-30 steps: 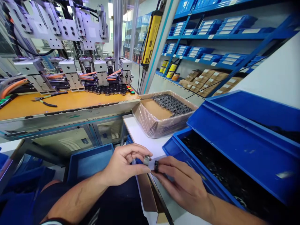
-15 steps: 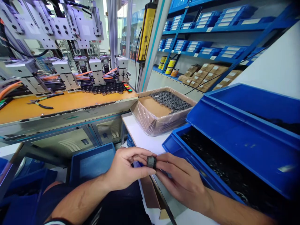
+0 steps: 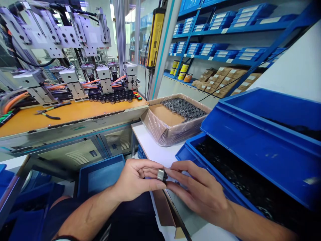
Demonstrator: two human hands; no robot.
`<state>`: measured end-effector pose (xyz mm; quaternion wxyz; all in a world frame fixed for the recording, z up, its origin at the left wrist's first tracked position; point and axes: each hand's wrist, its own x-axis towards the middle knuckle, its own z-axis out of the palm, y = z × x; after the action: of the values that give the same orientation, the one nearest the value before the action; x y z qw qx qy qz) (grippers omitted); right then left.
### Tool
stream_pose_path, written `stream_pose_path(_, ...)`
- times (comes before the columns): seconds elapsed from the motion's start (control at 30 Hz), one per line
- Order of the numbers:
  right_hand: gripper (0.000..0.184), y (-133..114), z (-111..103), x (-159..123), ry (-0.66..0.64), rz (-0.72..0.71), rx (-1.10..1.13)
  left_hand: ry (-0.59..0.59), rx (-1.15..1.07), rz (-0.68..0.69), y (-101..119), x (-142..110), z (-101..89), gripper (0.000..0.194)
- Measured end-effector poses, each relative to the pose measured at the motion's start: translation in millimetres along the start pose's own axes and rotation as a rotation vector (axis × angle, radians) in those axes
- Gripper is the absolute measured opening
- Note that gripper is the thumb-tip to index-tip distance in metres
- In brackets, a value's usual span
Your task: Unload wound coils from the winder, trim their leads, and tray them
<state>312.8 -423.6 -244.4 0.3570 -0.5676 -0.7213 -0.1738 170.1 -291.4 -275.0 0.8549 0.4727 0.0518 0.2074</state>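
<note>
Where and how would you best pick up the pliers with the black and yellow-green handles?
I'd take the pliers by both handles, just behind the pivot, coming from above and the person's right. They lie flat on the orange worktop, jaws pointing left and handles splayed rightward, so gripping just one handle might let the other swing.

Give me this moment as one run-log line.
left hand: pinching metal ring | right hand: fingertips at black piece against ring, grip unclear | nearby: cardboard box, blue bins, pliers on orange worktop
</note>
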Motion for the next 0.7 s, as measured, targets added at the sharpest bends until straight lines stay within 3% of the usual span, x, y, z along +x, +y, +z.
stream_pose_path(0.23, 0.013, -0.6, -3.5, 2.0, 0.017, -0.111, -0.051, -0.039, -0.044, -0.089, 2.3, -2.2, -2.5, 0.038)
stream_pose_path(0.4, 0.024, 2.9, -3.4, -3.3, 0.011, -0.206, -0.035, -0.013, -0.029, -0.093, -2.3, -3.3, 3.3, 0.038)
stream_pose_path(0.57, 0.023, 4.6, -2.8, -9.7, 0.032, -0.261, -0.074, 0.077, -0.007, 0.119, -13.4, -6.6, 16.4, 0.04)
stream_pose_path(0.7, 0.024, -4.8, -0.4, -11.4, 0.063, -0.125, -0.011, 0.039, 0.247, 0.351, -10.5, -5.1, 13.0, 0.05)
